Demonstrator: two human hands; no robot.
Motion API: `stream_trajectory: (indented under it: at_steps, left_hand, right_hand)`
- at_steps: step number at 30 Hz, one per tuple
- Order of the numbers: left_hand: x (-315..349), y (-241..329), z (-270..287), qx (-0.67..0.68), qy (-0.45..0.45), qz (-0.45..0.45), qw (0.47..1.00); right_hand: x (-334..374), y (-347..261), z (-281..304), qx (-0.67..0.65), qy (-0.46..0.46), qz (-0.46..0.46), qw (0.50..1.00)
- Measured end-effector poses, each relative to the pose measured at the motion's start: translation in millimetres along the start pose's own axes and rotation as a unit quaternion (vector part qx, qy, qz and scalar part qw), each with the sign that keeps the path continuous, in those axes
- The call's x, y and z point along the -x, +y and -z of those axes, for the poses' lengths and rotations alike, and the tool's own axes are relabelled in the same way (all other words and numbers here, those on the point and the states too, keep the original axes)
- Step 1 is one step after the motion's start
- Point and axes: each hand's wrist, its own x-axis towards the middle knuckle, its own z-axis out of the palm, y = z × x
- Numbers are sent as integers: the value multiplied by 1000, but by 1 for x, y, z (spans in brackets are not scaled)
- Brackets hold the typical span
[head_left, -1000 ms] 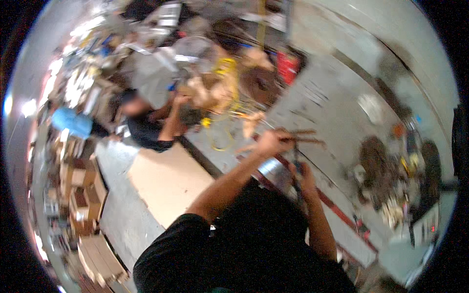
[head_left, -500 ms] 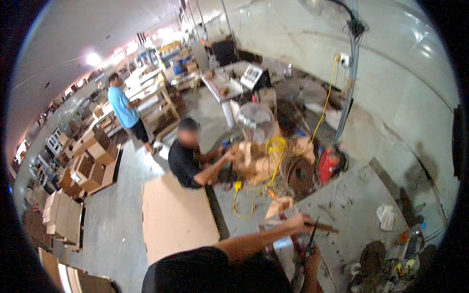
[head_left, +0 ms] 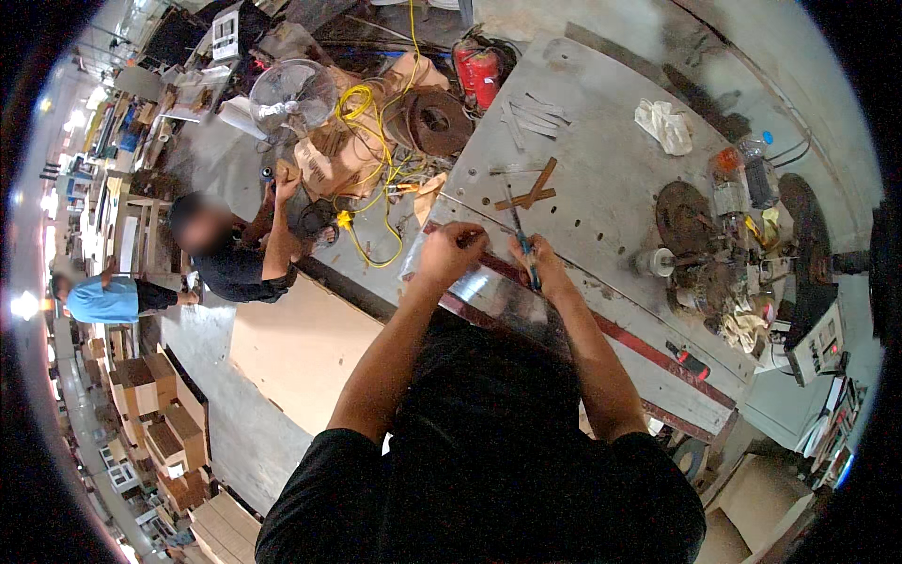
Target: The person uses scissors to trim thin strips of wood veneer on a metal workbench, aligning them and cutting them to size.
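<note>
My right hand (head_left: pixel 543 267) is closed round a long slim tool with a blue handle (head_left: pixel 534 274). Its narrow dark end points away over the metal bench (head_left: pixel 601 122); the exact kind is unclear. Just beyond that end, two brown strips (head_left: pixel 538 185) lie across each other on the bench. My left hand (head_left: pixel 451 252) is at the bench's near edge, left of the tool, fingers curled in; anything inside them is hidden. A shiny metal sheet (head_left: pixel 507 303) lies below both hands, by the dark red edging (head_left: pixel 620 334).
Thin metal strips (head_left: pixel 537 115) and a white cloth (head_left: pixel 663 127) lie farther back. A red-and-black tool (head_left: pixel 689 361) rests at right, near cluttered machinery (head_left: pixel 695 268). At left, a co-worker in black (head_left: pixel 235 258) crouches by yellow cable (head_left: pixel 357 103), a fan (head_left: pixel 293 97) and cardboard (head_left: pixel 301 338).
My view has swung down and right toward the bench. The brown strip my left hand held out now lies on the bench with another. My right hand still has the slim tool.
</note>
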Motion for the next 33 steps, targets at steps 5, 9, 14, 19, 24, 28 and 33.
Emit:
stream_trajectory:
  at_steps: [5, 9, 14, 19, 24, 28, 33]
  left_hand:
    - [24, -16, 4, 1, -25, 67, 997]
    - [28, -8, 9, 32, -34, 82, 996]
    - [35, -13, 5, 45, -23, 92, 994]
    - [38, -2, 4, 43, -38, 86, 995]
    - [45, -12, 0, 63, -46, 77, 994]
    - [54, 1, 12, 26, -59, 64, 996]
    - [68, -5, 13, 3, -40, 18, 999]
  right_hand:
    - [4, -12, 1, -212, -80, -10, 974]
    - [-6, 15, 8, -6, 108, 40, 993]
    - [30, -8, 37, 241, 322, 101, 910]
    - [48, -2, 70, 418, 354, 183, 817]
    - [14, -56, 72, 443, 236, 222, 836]
    - [-49, -82, 73, 524, 165, 312, 775]
    - [-101, -88, 84, 601, 100, 353, 710]
